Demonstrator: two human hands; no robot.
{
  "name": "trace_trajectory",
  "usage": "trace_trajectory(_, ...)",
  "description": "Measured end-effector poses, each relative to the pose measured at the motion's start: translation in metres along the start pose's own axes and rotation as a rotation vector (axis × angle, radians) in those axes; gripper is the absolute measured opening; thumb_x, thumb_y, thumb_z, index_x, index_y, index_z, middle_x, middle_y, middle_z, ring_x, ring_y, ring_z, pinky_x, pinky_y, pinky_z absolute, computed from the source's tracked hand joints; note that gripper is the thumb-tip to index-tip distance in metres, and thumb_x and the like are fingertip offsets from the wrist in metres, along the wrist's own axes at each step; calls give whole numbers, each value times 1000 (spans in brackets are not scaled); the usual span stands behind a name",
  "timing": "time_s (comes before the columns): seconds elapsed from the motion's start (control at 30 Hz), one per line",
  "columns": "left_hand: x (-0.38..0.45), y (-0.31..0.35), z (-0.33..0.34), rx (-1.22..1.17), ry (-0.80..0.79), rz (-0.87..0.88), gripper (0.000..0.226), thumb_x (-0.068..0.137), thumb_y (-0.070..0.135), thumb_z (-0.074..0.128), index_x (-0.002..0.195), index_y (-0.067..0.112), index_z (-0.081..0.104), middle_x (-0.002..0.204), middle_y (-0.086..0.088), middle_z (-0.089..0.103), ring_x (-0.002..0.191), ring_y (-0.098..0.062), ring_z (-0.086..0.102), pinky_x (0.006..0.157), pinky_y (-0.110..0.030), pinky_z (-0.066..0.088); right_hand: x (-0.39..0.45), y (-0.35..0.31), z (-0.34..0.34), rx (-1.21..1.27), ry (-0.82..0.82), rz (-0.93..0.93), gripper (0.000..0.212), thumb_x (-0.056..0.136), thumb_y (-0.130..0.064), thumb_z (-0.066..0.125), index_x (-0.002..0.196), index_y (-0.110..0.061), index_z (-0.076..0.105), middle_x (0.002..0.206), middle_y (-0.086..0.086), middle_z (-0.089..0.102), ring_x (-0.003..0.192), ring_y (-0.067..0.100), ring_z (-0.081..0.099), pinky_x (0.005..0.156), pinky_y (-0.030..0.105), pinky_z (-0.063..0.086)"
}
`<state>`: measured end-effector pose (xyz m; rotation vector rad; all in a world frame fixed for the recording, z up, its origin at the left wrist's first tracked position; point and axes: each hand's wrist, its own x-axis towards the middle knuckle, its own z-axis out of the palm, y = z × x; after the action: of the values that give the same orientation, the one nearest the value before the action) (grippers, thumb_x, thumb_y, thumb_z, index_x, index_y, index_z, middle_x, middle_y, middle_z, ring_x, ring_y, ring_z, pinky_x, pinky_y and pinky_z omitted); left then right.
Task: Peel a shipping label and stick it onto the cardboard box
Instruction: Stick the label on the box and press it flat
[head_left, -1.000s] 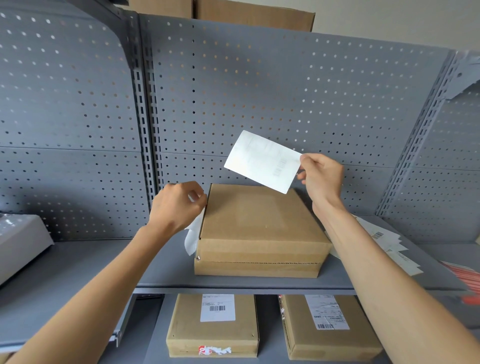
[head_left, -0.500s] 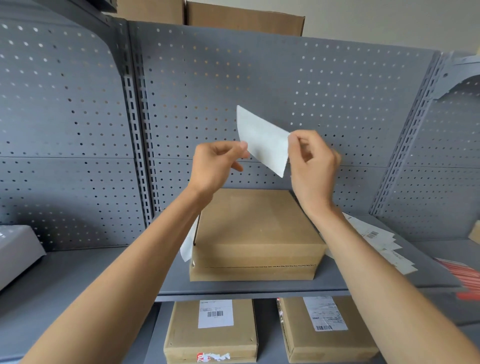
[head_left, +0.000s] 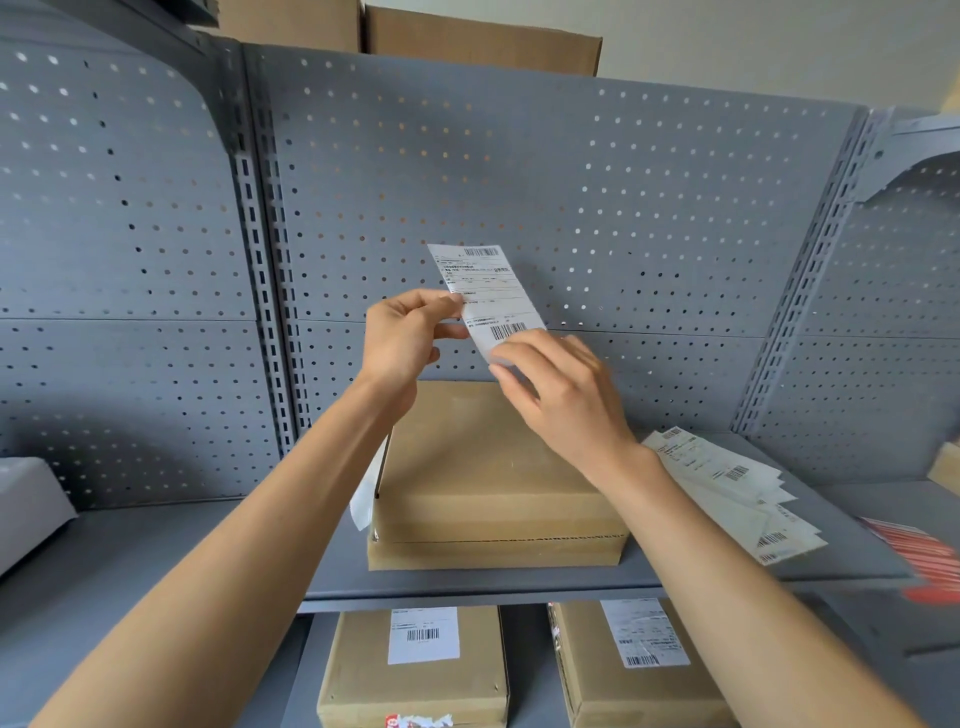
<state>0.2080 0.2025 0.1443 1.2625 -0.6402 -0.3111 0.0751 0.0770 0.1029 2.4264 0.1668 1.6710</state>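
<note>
Head view: cardboard box (head_left: 488, 467) on shelf (head_left: 156, 551), directly below both hands. Shipping label (head_left: 485, 293) held above it, long axis near-upright. Left hand (head_left: 408, 338) pinches its left edge; right hand (head_left: 558, 395) grips lower corner, slightly nearer box.

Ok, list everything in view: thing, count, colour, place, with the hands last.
shipping label: one, white, printed side to the camera, held up above the box
cardboard box: one, brown, unlabelled top, on the shelf
loose labels: a pile, white, on the shelf right of the box
labelled boxes: two, brown, on the lower shelf
shelf: grey, with a perforated back panel
grey object: one, at the left edge, unclear
left hand: pinches the label's left edge
right hand: at the label's lower end
</note>
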Motion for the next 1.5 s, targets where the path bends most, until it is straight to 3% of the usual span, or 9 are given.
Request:
trace_trajectory(0.27,-6,0,-11,205,-60,140,16,93,11,71,78,10,74,80,1,78,70,-12,67,54,-7,42,-24,35,-14,31,-119,51,33,89,-41,74,100,-9,74,101,1,71,64,20,60,67,35,52)
trace_trajectory(0.33,-6,2,-14,213,-65,140,14,94,11,70,80,7,74,82,-3,78,69,-12,66,54,-6,42,-22,39,-17,111,-110,229,32,91,-42,69,103,-12,74,103,-3,70,61,18,59,66,32,51)
trace_trajectory(0.47,-6,2,-18,227,-81,131,13,94,13,71,84,4,75,92,-12,80,72,-13,66,56,-6,43,5,36,-14,374,-146,846,27,97,-40,60,113,-21,71,100,-10,72,68,9,66,71,29,51)
trace_trajectory(0.53,-6,2,-19,236,-79,118,13,94,14,71,84,6,76,91,-10,80,71,-12,66,56,-6,44,20,35,-10,501,-199,976,24,99,-37,58,108,-20,72,93,-12,73,58,2,64,66,27,48)
trace_trajectory(0.63,-6,0,-21,227,-70,89,15,94,12,70,80,8,74,85,-4,78,68,-9,67,55,-6,44,33,32,-7,561,-291,1024,22,98,-33,59,99,-17,74,82,-9,74,52,4,58,61,23,45)
trace_trajectory(0.8,-9,-3,-21,228,-52,81,21,95,11,69,75,11,73,84,-3,78,66,-7,67,53,-6,43,39,28,-8,651,-238,1071,12,94,-14,65,95,-8,75,76,-3,73,46,3,51,51,13,42)
trace_trajectory(1.23,-5,-5,-21,281,-36,55,28,98,16,67,72,9,74,69,9,76,56,-6,63,48,-7,40,41,32,-19,587,-246,1142,10,89,-16,72,83,-11,77,67,-5,70,49,7,50,53,18,44)
trace_trajectory(1.4,0,-11,-23,440,-12,97,24,94,22,68,74,13,78,74,4,78,63,-12,63,63,-23,52,43,31,-21,569,-253,1137,12,89,-16,70,81,-8,76,68,-2,69,48,6,50,48,14,44)
trace_trajectory(1.5,3,-12,-23,512,12,115,24,91,21,67,72,12,78,72,-1,77,63,-17,58,61,-31,49,42,31,-19,539,-283,1140,17,87,-15,69,82,0,74,67,3,66,52,11,49,56,22,46)
